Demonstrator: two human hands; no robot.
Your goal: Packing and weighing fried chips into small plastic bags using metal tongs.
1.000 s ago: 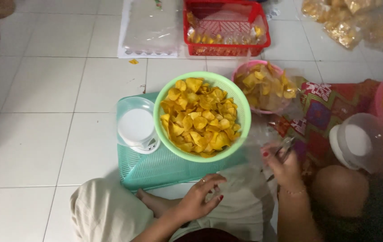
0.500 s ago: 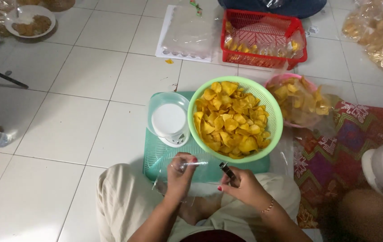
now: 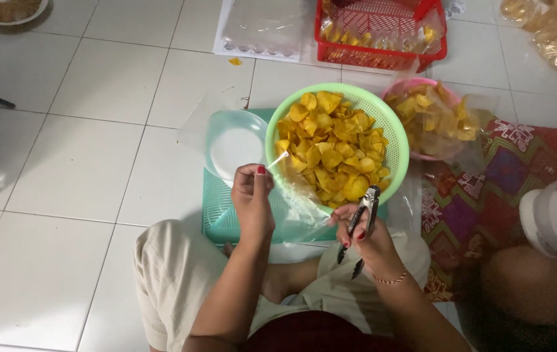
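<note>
White tiled floor (image 3: 83, 163), dim light

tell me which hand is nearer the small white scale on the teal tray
Left. The left hand sits just beside the scale, at its lower right, pinching a clear plastic bag. The right hand, holding metal tongs, is farther off, below the green basket.

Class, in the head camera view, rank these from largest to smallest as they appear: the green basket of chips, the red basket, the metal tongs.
1. Green basket of chips, the widest.
2. Red basket, though the frame's top edge cuts it off and it lies farther away, so its rank is unsure.
3. Metal tongs, held in the right hand.
</note>
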